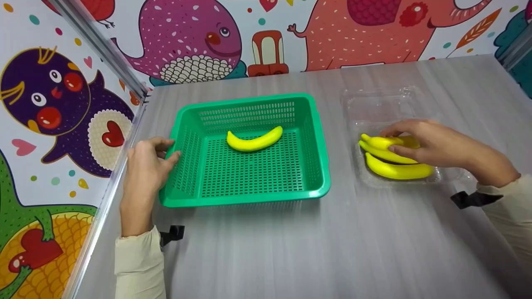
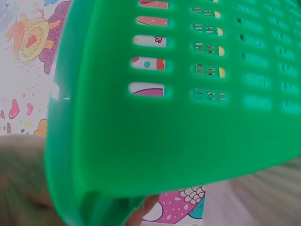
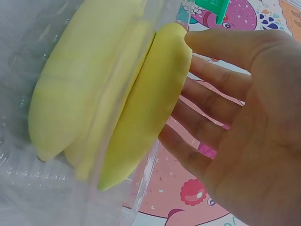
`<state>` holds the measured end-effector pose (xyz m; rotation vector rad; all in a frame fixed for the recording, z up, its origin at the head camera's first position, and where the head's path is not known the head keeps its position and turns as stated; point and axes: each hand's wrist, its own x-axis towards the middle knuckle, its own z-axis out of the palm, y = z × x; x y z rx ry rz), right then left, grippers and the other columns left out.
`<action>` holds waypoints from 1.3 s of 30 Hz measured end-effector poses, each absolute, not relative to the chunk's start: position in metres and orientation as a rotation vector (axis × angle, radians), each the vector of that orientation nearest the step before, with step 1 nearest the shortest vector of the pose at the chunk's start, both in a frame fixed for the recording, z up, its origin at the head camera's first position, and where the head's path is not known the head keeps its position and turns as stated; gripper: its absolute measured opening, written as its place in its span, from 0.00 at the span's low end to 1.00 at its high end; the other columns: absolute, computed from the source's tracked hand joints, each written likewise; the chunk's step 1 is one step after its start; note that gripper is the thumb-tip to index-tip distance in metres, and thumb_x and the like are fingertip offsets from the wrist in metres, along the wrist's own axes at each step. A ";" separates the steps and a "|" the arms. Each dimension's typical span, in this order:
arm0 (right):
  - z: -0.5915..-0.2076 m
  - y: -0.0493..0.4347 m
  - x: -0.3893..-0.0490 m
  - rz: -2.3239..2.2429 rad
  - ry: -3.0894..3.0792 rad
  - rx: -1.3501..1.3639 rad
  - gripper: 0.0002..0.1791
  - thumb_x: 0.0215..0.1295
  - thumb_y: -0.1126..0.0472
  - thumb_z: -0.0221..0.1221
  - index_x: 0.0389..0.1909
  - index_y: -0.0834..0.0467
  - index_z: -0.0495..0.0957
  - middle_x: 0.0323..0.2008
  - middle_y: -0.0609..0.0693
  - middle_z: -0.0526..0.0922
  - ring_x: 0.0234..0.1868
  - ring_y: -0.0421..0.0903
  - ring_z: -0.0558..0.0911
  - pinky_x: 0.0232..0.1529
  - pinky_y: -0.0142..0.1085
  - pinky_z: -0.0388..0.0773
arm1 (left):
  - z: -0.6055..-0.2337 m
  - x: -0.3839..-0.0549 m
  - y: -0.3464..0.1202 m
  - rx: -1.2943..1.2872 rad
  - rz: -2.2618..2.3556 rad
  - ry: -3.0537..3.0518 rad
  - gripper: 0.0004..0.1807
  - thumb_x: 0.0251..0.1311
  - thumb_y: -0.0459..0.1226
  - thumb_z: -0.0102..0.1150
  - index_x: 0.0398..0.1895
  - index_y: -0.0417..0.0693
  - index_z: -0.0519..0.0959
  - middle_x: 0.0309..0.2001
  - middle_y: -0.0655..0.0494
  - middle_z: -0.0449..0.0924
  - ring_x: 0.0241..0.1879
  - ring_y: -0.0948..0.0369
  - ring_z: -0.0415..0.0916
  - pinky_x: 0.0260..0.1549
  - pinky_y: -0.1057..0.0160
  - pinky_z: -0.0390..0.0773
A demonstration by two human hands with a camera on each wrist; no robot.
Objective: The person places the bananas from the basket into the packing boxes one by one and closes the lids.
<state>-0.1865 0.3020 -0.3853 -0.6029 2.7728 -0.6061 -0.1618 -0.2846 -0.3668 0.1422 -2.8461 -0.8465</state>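
My left hand [image 1: 143, 168] grips the left rim of a green plastic basket [image 1: 249, 200], thumb over the edge. In the left wrist view the basket wall [image 2: 155, 132] fills most of the frame, hiding most of that hand. A yellow banana [image 1: 254, 140] lies inside the basket. At the right, my right hand [image 1: 432, 143] has its thumb and fingers about the rearmost banana [image 1: 384, 142] in a clear plastic container [image 1: 365, 178]. The right wrist view shows my fingers [image 3: 202, 122] along that banana [image 3: 146, 103]. Two other bananas [image 1: 399, 169] lie in front of it.
The container's clear lid [image 1: 380, 106] stands folded back behind it. All of this rests on a grey wood-grain table [image 1: 266, 249]. Cartoon-printed walls [image 1: 291, 33] edge the table at the back and left, with a metal strip [image 1: 104, 220] along the left.
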 end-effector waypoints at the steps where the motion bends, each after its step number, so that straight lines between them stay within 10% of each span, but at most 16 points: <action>1: -0.385 0.302 -0.186 -0.605 2.779 -0.607 0.22 0.74 0.60 0.69 0.67 0.55 0.82 0.62 0.53 0.88 0.64 0.55 0.83 0.66 0.62 0.80 | -0.367 -0.162 -0.284 0.141 -0.844 -2.845 0.20 0.68 0.34 0.72 0.60 0.35 0.86 0.50 0.33 0.89 0.51 0.41 0.87 0.52 0.43 0.83; 25: -0.367 0.251 -0.200 -0.764 2.936 -0.957 0.20 0.68 0.61 0.74 0.60 0.58 0.87 0.54 0.52 0.92 0.52 0.53 0.92 0.52 0.51 0.90 | -0.366 -0.162 -0.284 0.149 -0.867 -2.861 0.21 0.68 0.33 0.72 0.61 0.34 0.85 0.52 0.32 0.89 0.52 0.40 0.86 0.54 0.42 0.84; 30: -0.365 0.242 -0.202 -0.796 3.012 -1.101 0.19 0.66 0.59 0.76 0.56 0.58 0.89 0.50 0.50 0.93 0.50 0.49 0.92 0.51 0.34 0.89 | -0.367 -0.163 -0.283 0.122 -0.840 -2.847 0.20 0.67 0.33 0.73 0.60 0.33 0.86 0.51 0.32 0.89 0.51 0.40 0.87 0.53 0.40 0.84; 39: -0.357 0.215 -0.206 -0.805 2.983 -1.056 0.21 0.67 0.53 0.75 0.57 0.57 0.88 0.53 0.52 0.92 0.52 0.51 0.90 0.52 0.52 0.90 | -0.365 -0.163 -0.283 0.140 -0.868 -2.869 0.21 0.68 0.33 0.72 0.61 0.32 0.85 0.52 0.31 0.89 0.51 0.40 0.87 0.55 0.41 0.85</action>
